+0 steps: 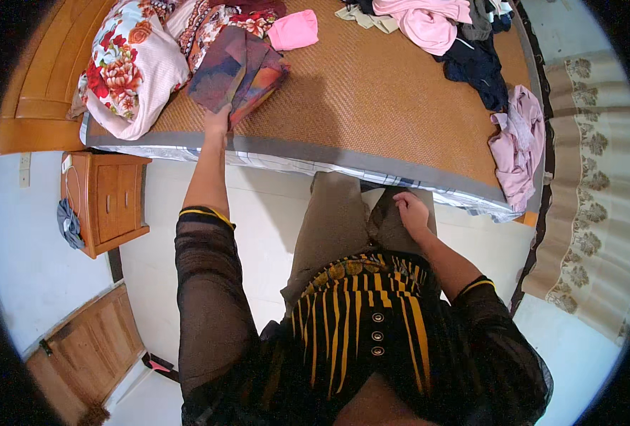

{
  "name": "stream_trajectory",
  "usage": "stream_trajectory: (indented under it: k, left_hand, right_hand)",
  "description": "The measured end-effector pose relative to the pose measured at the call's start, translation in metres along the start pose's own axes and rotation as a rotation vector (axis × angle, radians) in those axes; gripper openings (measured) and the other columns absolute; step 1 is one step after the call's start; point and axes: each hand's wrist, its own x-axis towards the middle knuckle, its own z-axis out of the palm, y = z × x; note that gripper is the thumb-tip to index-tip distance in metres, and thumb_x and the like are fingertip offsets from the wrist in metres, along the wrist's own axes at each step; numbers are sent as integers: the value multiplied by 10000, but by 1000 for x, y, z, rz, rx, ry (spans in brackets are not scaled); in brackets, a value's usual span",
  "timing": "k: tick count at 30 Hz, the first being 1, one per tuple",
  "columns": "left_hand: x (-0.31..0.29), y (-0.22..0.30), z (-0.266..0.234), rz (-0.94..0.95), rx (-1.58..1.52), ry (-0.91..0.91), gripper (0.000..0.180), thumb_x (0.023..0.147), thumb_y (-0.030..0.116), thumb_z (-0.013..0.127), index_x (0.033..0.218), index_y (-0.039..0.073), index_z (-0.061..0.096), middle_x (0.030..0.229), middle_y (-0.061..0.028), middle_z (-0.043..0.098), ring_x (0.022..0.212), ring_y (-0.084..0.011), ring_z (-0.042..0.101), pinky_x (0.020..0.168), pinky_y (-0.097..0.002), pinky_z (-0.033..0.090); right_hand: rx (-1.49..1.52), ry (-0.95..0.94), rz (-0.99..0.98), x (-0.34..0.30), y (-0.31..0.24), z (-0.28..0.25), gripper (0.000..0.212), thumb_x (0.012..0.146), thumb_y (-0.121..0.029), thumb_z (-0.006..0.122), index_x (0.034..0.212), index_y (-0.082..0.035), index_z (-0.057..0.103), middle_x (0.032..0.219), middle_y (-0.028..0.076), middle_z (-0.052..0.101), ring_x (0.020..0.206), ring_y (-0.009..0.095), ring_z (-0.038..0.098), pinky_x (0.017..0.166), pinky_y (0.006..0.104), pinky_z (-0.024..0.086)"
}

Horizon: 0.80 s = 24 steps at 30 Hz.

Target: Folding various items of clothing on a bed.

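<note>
My left hand (218, 119) reaches out over the bed's near edge, closed on the near edge of a folded cloth (233, 74) in dark purple, blue and orange. The cloth looks like a garment, though its exact kind does not show. It lies against a pile of floral fabrics, beside a small folded pink cloth (294, 30). My right hand (411, 211) hangs in front of my right thigh, short of the bed. Its fingers are curled in, and nothing shows in them.
The bed bears a brown woven mat (386, 113). White-and-red floral bedding (127, 71) lies at the left. Heaped clothes, including a pink garment (428, 25), a dark navy one (475, 71) and a light pink one (519, 145), lie at the right. A wooden nightstand (112, 202) stands left; a curtain (578, 192) hangs right.
</note>
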Motion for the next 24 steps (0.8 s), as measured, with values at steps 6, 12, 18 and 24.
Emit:
stream_trajectory:
  k: [6, 12, 18, 24]
  left_hand:
    - [-31, -21, 15, 259, 543, 67, 404, 760, 279, 581, 950, -77, 567, 941, -239, 580, 904, -402, 536, 806, -431, 407]
    - [-139, -17, 48, 806, 602, 116, 452, 721, 54, 605, 1152, 19, 473, 1229, -226, 414, 1141, -372, 390, 960, -399, 316]
    - [-231, -103, 74, 221, 410, -326, 435, 859, 231, 503, 1204, -24, 428, 1211, -239, 455, 1158, -359, 403, 969, -366, 320]
    - [-264, -136, 62, -233, 2, -601, 407, 915, 277, 349, 1088, -43, 534, 1039, -150, 582, 990, -242, 530, 874, -331, 392]
  right_hand:
    - [-51, 28, 23, 0, 4, 1, 131, 784, -185, 525, 845, -157, 637, 860, 52, 629, 787, 265, 595, 669, 367, 480]
    - [29, 154, -54, -5, 9, -1, 119, 781, -145, 532, 841, -134, 635, 832, 52, 631, 759, 243, 602, 648, 339, 480]
    - [743, -23, 235, 20, 60, -41, 164, 866, -135, 466, 881, -54, 608, 717, 36, 611, 633, 110, 568, 570, 252, 463]
    - [292, 879, 416, 45, 195, -161, 197, 777, -93, 503, 936, -23, 595, 798, 133, 615, 737, 280, 583, 731, 339, 454]
